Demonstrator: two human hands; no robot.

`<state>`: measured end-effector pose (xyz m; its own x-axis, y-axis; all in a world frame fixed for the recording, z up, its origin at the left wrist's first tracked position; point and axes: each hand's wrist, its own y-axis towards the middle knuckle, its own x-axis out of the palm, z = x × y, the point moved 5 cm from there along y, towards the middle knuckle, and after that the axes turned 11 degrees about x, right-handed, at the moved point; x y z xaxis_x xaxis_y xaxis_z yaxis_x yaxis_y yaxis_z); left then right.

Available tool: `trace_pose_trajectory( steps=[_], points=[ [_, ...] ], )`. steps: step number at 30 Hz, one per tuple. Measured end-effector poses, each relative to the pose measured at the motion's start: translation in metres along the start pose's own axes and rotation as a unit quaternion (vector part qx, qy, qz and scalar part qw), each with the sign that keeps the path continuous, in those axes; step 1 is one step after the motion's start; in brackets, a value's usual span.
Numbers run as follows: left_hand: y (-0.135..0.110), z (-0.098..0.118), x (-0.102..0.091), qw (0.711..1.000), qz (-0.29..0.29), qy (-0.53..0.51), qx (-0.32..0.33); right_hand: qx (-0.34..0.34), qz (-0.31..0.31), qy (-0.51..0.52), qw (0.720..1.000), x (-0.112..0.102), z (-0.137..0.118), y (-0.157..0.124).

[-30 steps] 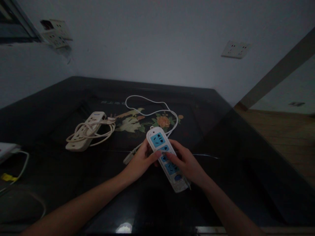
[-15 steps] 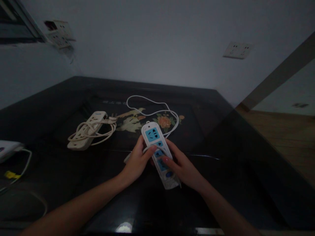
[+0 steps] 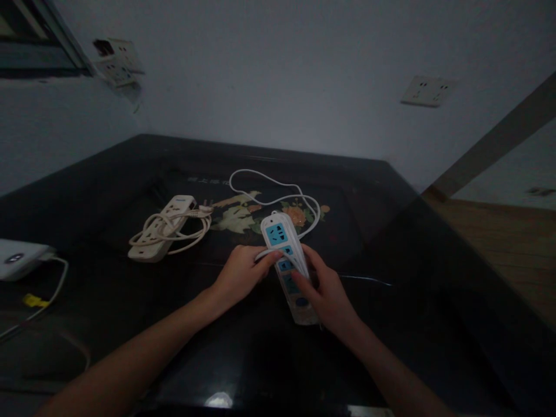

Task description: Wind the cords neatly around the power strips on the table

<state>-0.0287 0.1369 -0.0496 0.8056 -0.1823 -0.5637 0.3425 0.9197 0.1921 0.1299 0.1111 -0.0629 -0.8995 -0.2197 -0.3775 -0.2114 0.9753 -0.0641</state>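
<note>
A white power strip (image 3: pixel 282 248) with blue sockets lies lengthwise between my hands over the dark table (image 3: pixel 391 243). My right hand (image 3: pixel 329 295) grips its near half from the right side. My left hand (image 3: pixel 240 273) is closed on the strip's white cable (image 3: pixel 278 196), pulling a strand across the top of the strip. The rest of the cable loops away behind the strip over a flower picture on the tabletop.
A cream power strip (image 3: pixel 163 234) wrapped in its own cord lies to the left. A white device (image 3: pixel 19 258) with a cable sits at the far left edge. Wall sockets (image 3: pixel 428 91) are on the back wall, and more sockets (image 3: pixel 116 62) are at the upper left.
My left hand has drawn a strand of the white cable over the top of the strip. The strip has shifted slightly away from me and turned more upright.
</note>
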Motion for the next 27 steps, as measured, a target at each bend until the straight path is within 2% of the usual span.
trace_pose_trajectory(
  steps=[6,10,14,20,24,27],
  points=[
    [0.001,-0.006,0.002,1.000,-0.002,-0.016,-0.013,-0.024,0.021,-0.070,0.997,0.004,-0.003,-0.003],
    [0.003,-0.006,0.000,1.000,0.006,-0.025,-0.013,-0.027,0.019,-0.064,0.997,0.005,-0.001,-0.004],
    [0.002,-0.008,0.003,0.994,-0.006,-0.110,-0.006,-0.035,0.008,0.009,0.999,0.001,-0.008,-0.006],
    [0.000,0.001,0.002,0.975,-0.043,-0.203,0.083,0.020,0.011,0.181,0.983,-0.024,-0.012,-0.007],
    [-0.002,0.008,0.001,0.962,-0.059,-0.246,0.101,0.077,-0.059,0.276,0.956,-0.027,-0.007,-0.007],
    [-0.003,0.011,0.001,0.959,-0.062,-0.252,0.116,0.094,-0.099,0.309,0.941,-0.024,-0.007,-0.009]
  ],
)
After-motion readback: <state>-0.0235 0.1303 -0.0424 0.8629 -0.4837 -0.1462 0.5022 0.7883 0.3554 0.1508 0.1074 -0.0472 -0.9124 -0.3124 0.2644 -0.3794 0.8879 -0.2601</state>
